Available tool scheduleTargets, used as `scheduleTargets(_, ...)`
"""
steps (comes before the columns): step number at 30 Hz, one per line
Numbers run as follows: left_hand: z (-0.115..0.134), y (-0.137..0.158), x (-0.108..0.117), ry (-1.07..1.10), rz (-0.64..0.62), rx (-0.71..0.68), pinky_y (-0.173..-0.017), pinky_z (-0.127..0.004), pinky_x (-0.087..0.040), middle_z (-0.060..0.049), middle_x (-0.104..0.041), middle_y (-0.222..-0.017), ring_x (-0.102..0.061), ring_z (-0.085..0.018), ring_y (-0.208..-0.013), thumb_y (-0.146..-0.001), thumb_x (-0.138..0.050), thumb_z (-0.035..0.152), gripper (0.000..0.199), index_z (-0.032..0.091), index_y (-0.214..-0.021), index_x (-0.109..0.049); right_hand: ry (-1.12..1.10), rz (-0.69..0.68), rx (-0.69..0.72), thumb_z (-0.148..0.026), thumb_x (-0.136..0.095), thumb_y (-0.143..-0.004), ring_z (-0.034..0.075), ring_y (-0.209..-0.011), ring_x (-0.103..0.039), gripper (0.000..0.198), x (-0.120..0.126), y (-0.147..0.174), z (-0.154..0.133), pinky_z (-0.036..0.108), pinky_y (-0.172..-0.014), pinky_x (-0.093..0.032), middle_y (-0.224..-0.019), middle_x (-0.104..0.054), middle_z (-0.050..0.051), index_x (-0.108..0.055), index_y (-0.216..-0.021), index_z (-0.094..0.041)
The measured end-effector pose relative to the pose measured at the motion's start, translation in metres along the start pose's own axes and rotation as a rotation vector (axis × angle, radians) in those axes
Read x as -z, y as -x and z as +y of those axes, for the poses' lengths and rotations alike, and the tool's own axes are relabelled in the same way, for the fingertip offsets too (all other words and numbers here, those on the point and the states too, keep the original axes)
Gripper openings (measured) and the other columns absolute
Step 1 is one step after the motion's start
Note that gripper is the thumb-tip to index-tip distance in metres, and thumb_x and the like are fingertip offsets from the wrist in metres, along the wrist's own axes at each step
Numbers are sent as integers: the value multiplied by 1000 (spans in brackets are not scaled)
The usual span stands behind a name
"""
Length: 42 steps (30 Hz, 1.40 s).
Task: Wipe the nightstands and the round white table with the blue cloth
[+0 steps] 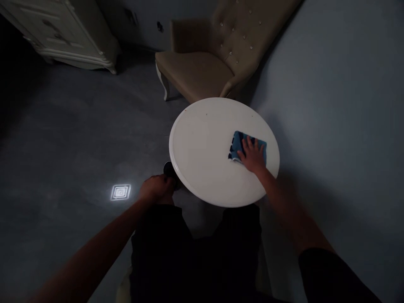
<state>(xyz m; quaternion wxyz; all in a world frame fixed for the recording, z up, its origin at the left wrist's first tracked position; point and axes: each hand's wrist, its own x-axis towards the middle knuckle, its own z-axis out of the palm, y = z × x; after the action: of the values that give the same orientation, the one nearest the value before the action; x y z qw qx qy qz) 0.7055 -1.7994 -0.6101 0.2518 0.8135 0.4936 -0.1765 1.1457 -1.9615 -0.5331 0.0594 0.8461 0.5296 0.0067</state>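
Observation:
On the white oval tabletop (202, 147), a folded blue cloth with dark markings (237, 145) lies toward the right side. My right hand (253, 155) rests flat on it with the fingers spread, covering part of the cloth. Below the table's left edge, my left hand (158, 186) is closed above my knee. A dark, round-ended object (168, 169) shows at its fingers, partly behind the tabletop rim; its kind is too dim to make out.
A tan tufted armchair (195, 73) stands just beyond the table. A pale cabinet (66, 38) is at the far left. To the right rises a grey-blue wall (341, 105). A bright square light patch (120, 192) shows on the dark floor (78, 139).

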Motion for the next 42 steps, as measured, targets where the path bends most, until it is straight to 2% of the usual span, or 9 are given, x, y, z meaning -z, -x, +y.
scheduleTargets(3,3,7,0,10,7,-5,-95,-43,-62,-23,-87,-131,-83,-40,-119,-112,-36,57,68,18,-122,-90,-14,8,93,-60,-41,-120,55,-183,-12,85,-12,94,-31,93,-139,-21,-199,-20,14,-26,-194,-22)
scheduleTargets(6,4,11,-1,12,12,-14,-97,-42,-61,-23,-87,-131,-84,-39,-118,-112,-38,57,66,17,-122,-89,-33,37,166,-66,-50,-115,50,-182,-11,94,-23,170,-62,92,-141,-26,-197,-16,1,-10,-195,-37)
scheduleTargets(9,3,10,-3,13,11,-16,-97,-43,-61,-24,-87,-132,-83,-40,-118,-112,-37,58,67,16,-123,-89,-40,39,180,-79,-51,-109,43,-181,-14,99,-27,206,-81,90,-140,-32,-192,-16,-15,4,-189,-57)
scheduleTargets(11,2,9,-4,14,10,-17,-96,-44,-62,-24,-87,-131,-83,-40,-118,-112,-36,58,68,17,-123,-89,-39,20,200,-80,-50,-110,45,-181,-14,97,-25,206,-84,90,-140,-32,-192,-16,-14,0,-190,-56)
scheduleTargets(17,1,4,-6,-3,18,-6,-94,-42,-63,-22,-88,-128,-84,-39,-117,-111,-36,56,67,19,-120,-90,-18,-34,169,-63,-50,-118,57,-182,-15,83,-7,113,-56,92,-140,-21,-199,-20,9,-34,-191,-27)
scheduleTargets(26,5,-8,5,2,-29,40,-95,-43,-64,-20,-88,-130,-84,-39,-118,-113,-32,60,71,22,-122,-91,18,-19,-107,-70,-24,-121,58,-180,-20,86,13,-139,15,94,-136,-23,-200,-19,15,-29,-192,-21)
scheduleTargets(31,-2,-14,5,32,-36,54,-95,-45,-63,-19,-88,-132,-83,-40,-119,-114,-33,59,69,25,-127,-92,-38,48,-172,-77,-18,-120,59,-176,-26,92,12,-241,44,101,-129,-23,-197,-25,23,-31,-191,-20)
scheduleTargets(37,-2,-14,6,18,-39,86,-95,-41,-63,-18,-87,-135,-83,-37,-121,-115,-35,55,66,24,-128,-92,65,-5,-225,-72,-16,-122,58,-176,-26,89,12,-269,48,99,-127,-29,-198,-18,26,-18,-194,-20)
scheduleTargets(42,-3,-12,1,29,-18,64,-93,-42,-63,-20,-88,-131,-84,-38,-120,-114,-33,61,71,21,-122,-91,13,8,-164,-68,-19,-123,58,-177,-26,86,15,-200,22,96,-132,-25,-198,-22,23,-27,-192,-17)
